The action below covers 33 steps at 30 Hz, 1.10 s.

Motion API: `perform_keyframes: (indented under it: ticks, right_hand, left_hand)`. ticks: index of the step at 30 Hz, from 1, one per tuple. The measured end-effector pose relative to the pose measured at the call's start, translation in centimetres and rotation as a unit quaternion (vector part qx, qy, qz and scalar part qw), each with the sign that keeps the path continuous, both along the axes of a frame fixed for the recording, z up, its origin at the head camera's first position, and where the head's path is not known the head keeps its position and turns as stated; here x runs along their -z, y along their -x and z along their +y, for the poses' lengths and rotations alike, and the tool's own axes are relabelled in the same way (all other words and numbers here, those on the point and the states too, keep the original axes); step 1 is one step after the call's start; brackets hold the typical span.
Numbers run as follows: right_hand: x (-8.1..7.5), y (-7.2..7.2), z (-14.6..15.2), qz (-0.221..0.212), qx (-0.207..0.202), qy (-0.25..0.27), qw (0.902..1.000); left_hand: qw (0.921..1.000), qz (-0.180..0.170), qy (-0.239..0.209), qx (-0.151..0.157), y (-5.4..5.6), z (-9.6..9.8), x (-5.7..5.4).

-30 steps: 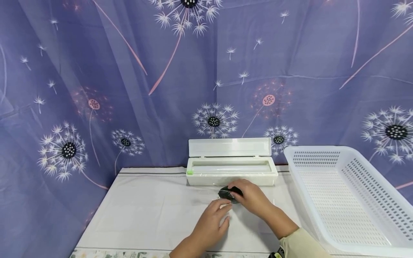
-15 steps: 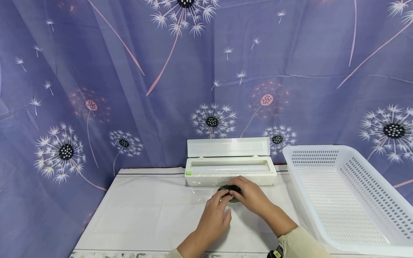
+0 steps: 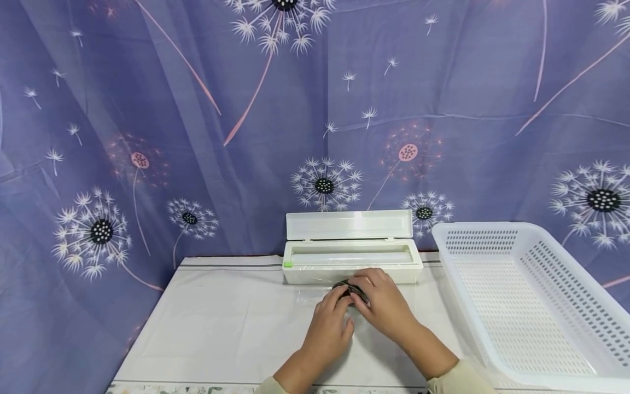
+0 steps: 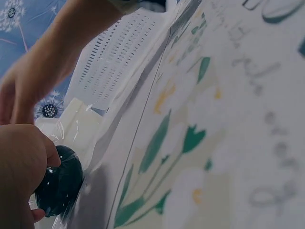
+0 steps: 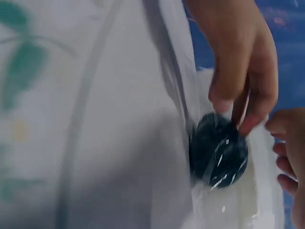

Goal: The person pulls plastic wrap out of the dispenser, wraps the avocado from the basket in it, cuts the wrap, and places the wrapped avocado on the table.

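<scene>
A rounded, glossy dark green object (image 3: pixel 358 291) under clear cling film (image 3: pixel 307 295) lies just in front of a white cling film dispenser (image 3: pixel 344 275). From the near left, my left hand (image 3: pixel 327 331) holds it with thumb and fingertips; the left wrist view shows the object (image 4: pixel 62 181) between them. My right hand (image 3: pixel 386 303) bends over its right side, with thumb and fingers about it. In the right wrist view, film glints on the object (image 5: pixel 219 152), and the right hand (image 5: pixel 293 162) shows only at the edge. What kind of thing it is, I cannot tell.
The dispenser's lid (image 3: pixel 349 225) stands raised behind the film roll (image 3: pixel 351 257). A large white perforated basket (image 3: pixel 546 377) takes up the right side. White cloth (image 3: pixel 221 323) covers the table, and a blue dandelion-print curtain (image 3: pixel 236 180) hangs behind.
The left hand has come forward onto the dark green object. The right hand has shifted slightly on it, and the object has turned a little. Film left of it has drawn in.
</scene>
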State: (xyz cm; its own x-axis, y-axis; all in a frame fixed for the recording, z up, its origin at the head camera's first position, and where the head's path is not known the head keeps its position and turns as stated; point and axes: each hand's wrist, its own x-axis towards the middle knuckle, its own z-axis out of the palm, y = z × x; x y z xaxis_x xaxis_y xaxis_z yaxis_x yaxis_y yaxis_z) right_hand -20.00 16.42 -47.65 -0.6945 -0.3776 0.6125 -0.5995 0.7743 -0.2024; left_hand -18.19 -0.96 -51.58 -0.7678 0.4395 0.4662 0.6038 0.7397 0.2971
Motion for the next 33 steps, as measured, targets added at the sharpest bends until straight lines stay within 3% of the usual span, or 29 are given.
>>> perform_keyframes:
  ticks: [2,4,12,22,33]
  right_hand:
    - [-0.1,-0.9,-0.3,0.03,0.004,-0.017,0.9994]
    - [-0.2,-1.8,-0.5,0.028,0.007,-0.024,0.9993]
    - [-0.2,-4.4,-0.7,-0.076,0.041,-0.008,0.9962]
    - [1.0,-4.4,-0.3,-0.095,0.049,-0.039,0.9935]
    - [1.8,-3.8,0.1,-0.069,0.041,-0.075,0.994]
  left_hand:
    - [1.0,-0.001,0.004,-0.003,0.1,0.1,0.0]
    - [1.0,0.0,0.005,-0.005,0.1,0.2,0.0]
    - [0.9999,0.006,-0.008,-0.009,0.4,0.4,-0.1]
    - [0.9995,-0.025,0.004,-0.019,0.5,0.5,-0.4]
    - [0.9994,-0.007,0.016,-0.03,1.0,0.8,-0.2]
